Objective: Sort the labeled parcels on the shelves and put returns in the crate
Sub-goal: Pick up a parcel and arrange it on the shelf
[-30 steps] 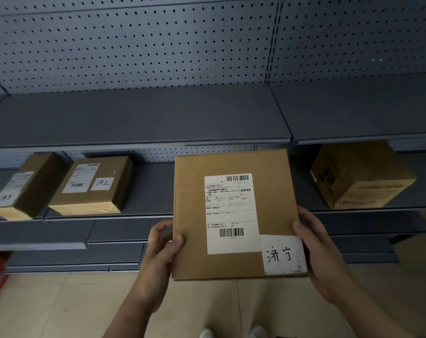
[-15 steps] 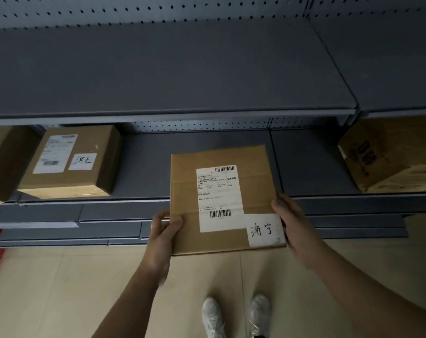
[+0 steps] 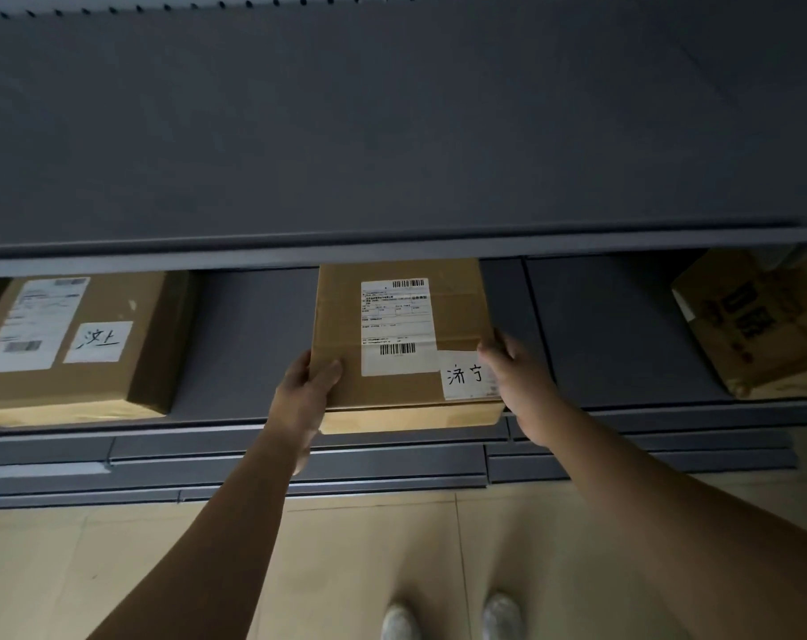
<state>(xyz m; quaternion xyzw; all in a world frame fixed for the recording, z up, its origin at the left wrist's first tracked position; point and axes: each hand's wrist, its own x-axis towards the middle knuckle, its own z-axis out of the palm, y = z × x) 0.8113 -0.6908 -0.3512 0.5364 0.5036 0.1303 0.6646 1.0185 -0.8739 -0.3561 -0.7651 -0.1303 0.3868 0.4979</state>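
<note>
Left hand [image 3: 306,390] and right hand [image 3: 517,385] each grip a near corner of the flat labelled parcel [image 3: 403,344], left thumb on top. Parcel is at the shelf [image 3: 253,339] front edge, between a labelled box [image 3: 69,348] and a printed carton [image 3: 757,325], well apart from both. Likely light, stiff cardboard, so a two-sided edge hold suits it.

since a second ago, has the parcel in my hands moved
Yes. The parcel has gone forward: it was out in front of the middle shelf, over the floor, and now lies in over it.
</note>
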